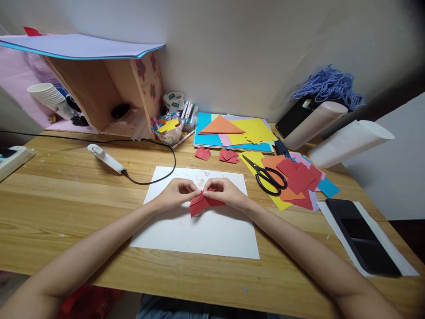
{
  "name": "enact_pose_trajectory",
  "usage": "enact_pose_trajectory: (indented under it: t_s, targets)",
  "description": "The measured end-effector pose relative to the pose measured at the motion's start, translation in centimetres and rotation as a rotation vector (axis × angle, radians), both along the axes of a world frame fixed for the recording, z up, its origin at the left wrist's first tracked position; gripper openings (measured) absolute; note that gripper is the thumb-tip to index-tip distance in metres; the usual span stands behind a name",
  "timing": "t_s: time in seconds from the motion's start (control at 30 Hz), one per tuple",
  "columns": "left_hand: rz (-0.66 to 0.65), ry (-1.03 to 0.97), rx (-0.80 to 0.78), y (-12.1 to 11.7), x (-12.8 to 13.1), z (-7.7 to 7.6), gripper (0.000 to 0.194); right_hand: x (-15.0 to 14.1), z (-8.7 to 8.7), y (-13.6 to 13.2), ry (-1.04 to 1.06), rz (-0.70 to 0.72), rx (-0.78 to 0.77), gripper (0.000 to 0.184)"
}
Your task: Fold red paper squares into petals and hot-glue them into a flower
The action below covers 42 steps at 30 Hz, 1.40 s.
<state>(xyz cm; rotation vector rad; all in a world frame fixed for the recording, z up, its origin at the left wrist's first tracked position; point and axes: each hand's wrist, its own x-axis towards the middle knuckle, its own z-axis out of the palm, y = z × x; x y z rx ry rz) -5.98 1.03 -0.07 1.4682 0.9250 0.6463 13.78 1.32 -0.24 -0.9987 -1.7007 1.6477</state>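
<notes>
From the frame's lower corners, the left forearm (109, 237) and right forearm (295, 241) slant inward, bare — the left hand (175, 193) and right hand (224, 193) nearly meeting just below centre, fingers curled, fingertips pinched.

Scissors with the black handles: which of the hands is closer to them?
Right. The right hand is to the left of the scissors, not touching them; the left hand is farther left, across the red paper.
</notes>
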Motion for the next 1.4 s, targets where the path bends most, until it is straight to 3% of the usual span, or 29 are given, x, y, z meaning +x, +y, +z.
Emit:
enact_pose_trajectory:
  t_s: [0.2, 1.0, 1.4]
  targets:
    - [-0.071, 0.058, -0.026, 0.62, -0.48, 0.57, 0.029, -0.11, -0.08, -0.05, -0.067, -0.102, 0.111, 0.016]
    - [-0.053, 0.089, -0.018, 0.53, -0.28, 0.84, 0.027, -0.51, 0.17, -0.77, -0.129, -0.098, 0.214, 0.009]
    - [0.126, 0.118, 0.03, -0.06, 0.37, 0.27, 0.024, -0.64, -0.1, -0.64, -0.152, -0.173, 0.2, 0.01]
